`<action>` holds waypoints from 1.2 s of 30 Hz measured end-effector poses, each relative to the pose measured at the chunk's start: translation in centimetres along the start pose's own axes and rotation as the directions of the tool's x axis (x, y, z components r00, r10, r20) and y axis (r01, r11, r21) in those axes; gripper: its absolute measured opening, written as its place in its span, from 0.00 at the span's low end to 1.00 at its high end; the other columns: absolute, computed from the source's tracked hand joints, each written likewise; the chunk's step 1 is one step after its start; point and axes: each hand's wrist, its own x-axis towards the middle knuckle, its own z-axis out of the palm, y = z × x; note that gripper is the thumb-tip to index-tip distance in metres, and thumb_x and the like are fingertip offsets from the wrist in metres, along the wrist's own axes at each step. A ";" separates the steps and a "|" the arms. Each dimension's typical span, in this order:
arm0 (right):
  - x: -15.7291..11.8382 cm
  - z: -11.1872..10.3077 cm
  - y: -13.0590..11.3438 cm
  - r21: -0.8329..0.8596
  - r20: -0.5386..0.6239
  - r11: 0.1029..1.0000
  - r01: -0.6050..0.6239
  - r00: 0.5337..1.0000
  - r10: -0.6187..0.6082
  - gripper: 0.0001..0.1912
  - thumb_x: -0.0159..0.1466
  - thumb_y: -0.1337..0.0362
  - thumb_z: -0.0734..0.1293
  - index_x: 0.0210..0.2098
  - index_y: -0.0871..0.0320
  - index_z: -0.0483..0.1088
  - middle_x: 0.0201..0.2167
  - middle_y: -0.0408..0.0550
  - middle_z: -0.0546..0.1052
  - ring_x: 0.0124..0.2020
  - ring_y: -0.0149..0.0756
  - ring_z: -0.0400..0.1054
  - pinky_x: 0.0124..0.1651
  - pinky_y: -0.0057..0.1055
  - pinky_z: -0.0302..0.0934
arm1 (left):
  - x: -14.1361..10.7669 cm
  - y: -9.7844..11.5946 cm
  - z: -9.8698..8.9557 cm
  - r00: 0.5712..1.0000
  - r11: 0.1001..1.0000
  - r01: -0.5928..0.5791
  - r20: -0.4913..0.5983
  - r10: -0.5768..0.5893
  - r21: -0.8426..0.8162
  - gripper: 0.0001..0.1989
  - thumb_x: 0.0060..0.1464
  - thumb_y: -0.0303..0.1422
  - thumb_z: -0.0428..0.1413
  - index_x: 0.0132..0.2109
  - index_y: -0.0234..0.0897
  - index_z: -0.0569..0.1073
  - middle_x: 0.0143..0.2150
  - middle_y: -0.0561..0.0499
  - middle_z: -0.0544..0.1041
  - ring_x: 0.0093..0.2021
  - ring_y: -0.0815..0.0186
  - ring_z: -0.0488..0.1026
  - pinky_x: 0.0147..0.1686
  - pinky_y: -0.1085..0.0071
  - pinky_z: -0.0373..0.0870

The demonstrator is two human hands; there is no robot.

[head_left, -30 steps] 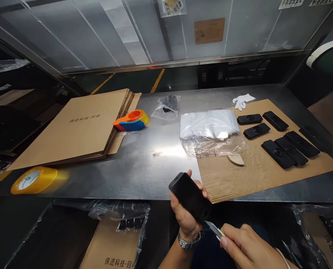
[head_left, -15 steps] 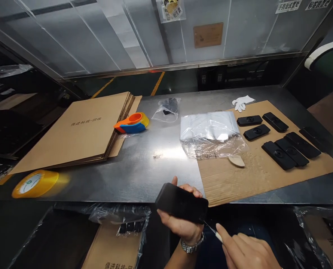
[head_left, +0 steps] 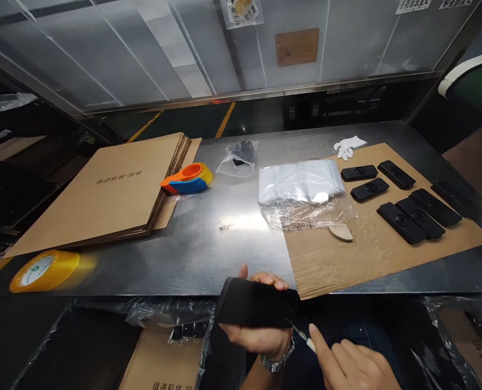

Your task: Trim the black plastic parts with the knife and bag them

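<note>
A black rectangular plastic part lies tilted across my left hand, whose fingers and thumb close around its long edges in front of the table. My right hand grips a thin-bladed knife by its white handle, the index finger stretched along it. The blade's tip meets the part's lower right corner, though I cannot tell how deep it touches. Several similar black parts with round centres lie on the cardboard sheet at the right.
Flat cardboard is stacked at the left beside an orange and blue tape dispenser. A yellow tape roll sits by the front edge. Bagged white sheets, a beige wedge and a white glove lie on the right.
The black part and my left hand have shifted slightly left and down, and the part is held more level. My right hand has followed a little, its knife still at the corner.
</note>
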 end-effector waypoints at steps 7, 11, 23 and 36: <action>-0.3 -0.1 -0.2 -0.094 0.024 0.996 -0.003 1.000 0.005 0.23 0.61 0.80 0.49 0.36 0.66 0.74 0.10 0.39 0.63 0.11 0.25 0.59 0.16 0.26 0.48 | -0.3 -0.2 -0.1 1.000 0.999 -0.012 -0.021 0.013 0.044 0.26 0.48 0.53 0.44 0.44 0.41 0.72 0.26 0.52 0.72 0.24 0.66 0.67 0.23 0.69 0.67; -0.1 -0.3 0.4 -0.134 0.060 0.991 0.005 0.998 0.003 0.21 0.63 0.77 0.51 0.39 0.64 0.74 0.12 0.40 0.63 0.13 0.27 0.59 0.19 0.28 0.48 | -0.1 -0.4 -0.3 0.995 0.995 0.083 -0.065 -0.079 0.051 0.27 0.49 0.54 0.44 0.45 0.40 0.71 0.26 0.51 0.72 0.24 0.66 0.68 0.24 0.70 0.67; -0.5 -1.1 3.8 0.145 0.207 0.980 -0.135 0.973 0.103 0.20 0.66 0.70 0.50 0.55 0.62 0.62 0.22 0.45 0.66 0.22 0.29 0.64 0.23 0.23 0.57 | 1.0 0.3 -0.7 0.833 0.833 0.553 -0.031 -0.553 -0.002 0.25 0.53 0.47 0.44 0.46 0.33 0.72 0.25 0.51 0.69 0.22 0.69 0.66 0.22 0.73 0.67; -0.3 -2.1 3.6 0.015 0.163 0.998 -0.066 0.985 0.062 0.18 0.67 0.66 0.51 0.47 0.60 0.69 0.20 0.44 0.67 0.20 0.30 0.64 0.22 0.24 0.57 | 0.5 0.3 -0.3 0.838 0.837 0.545 -0.005 -0.546 0.039 0.26 0.53 0.49 0.43 0.48 0.35 0.71 0.25 0.51 0.70 0.22 0.69 0.66 0.21 0.73 0.66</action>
